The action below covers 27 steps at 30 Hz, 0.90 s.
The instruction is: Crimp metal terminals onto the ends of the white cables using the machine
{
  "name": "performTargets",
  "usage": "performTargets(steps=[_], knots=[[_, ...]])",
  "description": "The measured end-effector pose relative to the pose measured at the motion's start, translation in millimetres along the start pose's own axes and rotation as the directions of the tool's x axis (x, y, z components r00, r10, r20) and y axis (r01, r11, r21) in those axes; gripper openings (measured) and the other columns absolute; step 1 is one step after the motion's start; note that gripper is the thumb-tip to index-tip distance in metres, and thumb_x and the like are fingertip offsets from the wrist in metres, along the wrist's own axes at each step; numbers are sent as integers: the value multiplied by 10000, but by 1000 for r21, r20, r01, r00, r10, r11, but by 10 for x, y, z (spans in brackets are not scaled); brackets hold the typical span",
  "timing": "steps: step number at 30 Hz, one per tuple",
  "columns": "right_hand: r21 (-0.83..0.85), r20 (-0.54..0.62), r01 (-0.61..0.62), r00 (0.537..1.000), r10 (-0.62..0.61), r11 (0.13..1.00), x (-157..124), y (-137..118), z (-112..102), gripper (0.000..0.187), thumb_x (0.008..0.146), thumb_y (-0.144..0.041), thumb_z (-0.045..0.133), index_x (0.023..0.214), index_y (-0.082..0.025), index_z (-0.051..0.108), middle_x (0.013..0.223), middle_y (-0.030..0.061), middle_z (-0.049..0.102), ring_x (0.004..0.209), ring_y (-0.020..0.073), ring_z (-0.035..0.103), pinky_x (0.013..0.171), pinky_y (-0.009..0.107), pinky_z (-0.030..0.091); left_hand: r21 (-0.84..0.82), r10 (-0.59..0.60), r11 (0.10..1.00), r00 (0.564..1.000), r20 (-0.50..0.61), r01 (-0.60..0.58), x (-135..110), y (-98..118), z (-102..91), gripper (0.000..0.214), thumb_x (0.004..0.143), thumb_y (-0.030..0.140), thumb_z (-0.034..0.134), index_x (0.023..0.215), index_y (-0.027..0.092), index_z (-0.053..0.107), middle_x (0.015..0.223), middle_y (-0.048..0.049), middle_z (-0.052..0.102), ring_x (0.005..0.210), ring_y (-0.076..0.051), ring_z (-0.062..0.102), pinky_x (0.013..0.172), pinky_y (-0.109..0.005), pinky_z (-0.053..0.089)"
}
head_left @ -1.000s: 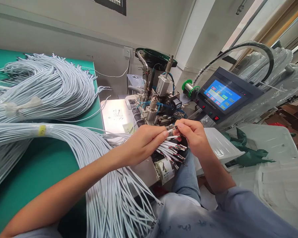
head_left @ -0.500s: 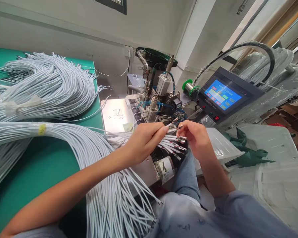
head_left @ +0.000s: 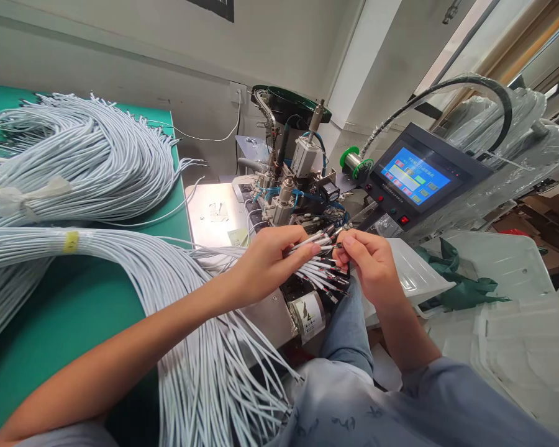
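Note:
My left hand point(head_left: 277, 257) is closed around a bunch of white cables point(head_left: 314, 271), whose stripped, dark-tipped ends stick out to the right past my thumb. At those ends, my right hand point(head_left: 369, 257) pinches with thumb and forefinger on a cable tip. The exact tip between the fingers is small and partly covered. Behind both hands stands a machine point(head_left: 289, 180) with metal cylinders and blue tubing. A large bundle of white cables point(head_left: 135, 261), marked with yellow tape, runs off the table and hangs down beneath my left forearm.
Another tied cable bundle point(head_left: 88, 155) lies on the green tabletop point(head_left: 88, 292). A control screen point(head_left: 417, 177) and a wire spool point(head_left: 355, 163) stand at the back right. Below them are a white plastic tray point(head_left: 412, 273) and a labelled roll point(head_left: 309, 315).
My right hand has come slightly closer to the cable ends, its thumb and forefinger now pinched at a tip. My left hand keeps its hold on the bunch. The view has shifted slightly.

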State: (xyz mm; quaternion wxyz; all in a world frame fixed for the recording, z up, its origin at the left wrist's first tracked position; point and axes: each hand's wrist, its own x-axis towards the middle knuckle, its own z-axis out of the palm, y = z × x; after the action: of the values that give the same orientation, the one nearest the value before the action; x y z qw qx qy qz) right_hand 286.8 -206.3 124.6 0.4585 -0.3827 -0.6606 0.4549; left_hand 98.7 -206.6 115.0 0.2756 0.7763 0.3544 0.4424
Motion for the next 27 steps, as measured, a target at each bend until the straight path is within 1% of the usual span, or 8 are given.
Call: performTargets(steps=[4,7,11,13,18,21,23,27], knots=[[30,10,-25,1000,25,999,2,22,18,319,884,-371,510,629,-180,524,573,-25,472,538,92,428,500,229,348,58,24,998,1000,-14,-23,-10,21,10,388,908,308,431,569,170,301,540,64,293,513,-60,266,487,-201,220],[23,3,-33,999,33,999,1,35,22,325,879,-396,511,644,-177,557,573,-20,479,533,94,431,501,231,362,79,40,996,999,-24,-38,-13,26,15,384,916,293,418,574,173,290,539,65,281,510,-62,259,490,-208,219],[-16,28,-47,998,48,999,-17,37,20,305,848,-432,549,718,-175,648,625,-4,560,559,99,473,523,232,400,81,78,994,991,-107,-70,-9,10,26,380,913,268,439,575,172,294,547,65,297,525,-66,274,510,-211,233],[-19,54,-57,997,58,998,-28,14,26,262,807,-423,604,740,-178,669,669,2,599,578,104,501,534,233,420,77,85,994,989,-122,-76,-7,-7,33,376,906,270,463,575,169,317,552,64,320,531,-67,292,520,-209,242],[-115,52,-33,998,39,993,-36,-63,42,185,772,-351,641,735,-173,679,673,6,626,584,113,533,525,234,423,42,50,998,996,-79,-47,-1,-45,37,324,881,286,515,600,154,424,577,56,390,551,-69,338,530,-202,265],[-213,-8,-10,1000,8,977,-31,-73,40,279,812,-373,594,628,-166,626,586,-2,574,530,102,486,486,230,386,-1,30,1000,999,-39,-30,12,-50,33,257,848,278,562,638,147,493,601,50,430,566,-69,362,532,-198,276],[-254,-31,-6,1000,-2,967,-26,-67,40,355,831,-395,570,558,-166,567,532,-12,523,495,91,440,466,230,359,-17,28,999,1000,-13,-28,21,-45,30,247,840,255,564,630,144,497,602,48,432,569,-68,368,532,-197,277],[-263,-21,4,1000,-10,965,-14,-52,49,409,851,-419,544,526,-171,520,503,-23,475,479,83,395,465,233,336,-6,27,1000,1000,-4,-27,22,-29,25,306,859,239,521,582,149,429,576,50,387,557,-68,348,522,-200,268]])
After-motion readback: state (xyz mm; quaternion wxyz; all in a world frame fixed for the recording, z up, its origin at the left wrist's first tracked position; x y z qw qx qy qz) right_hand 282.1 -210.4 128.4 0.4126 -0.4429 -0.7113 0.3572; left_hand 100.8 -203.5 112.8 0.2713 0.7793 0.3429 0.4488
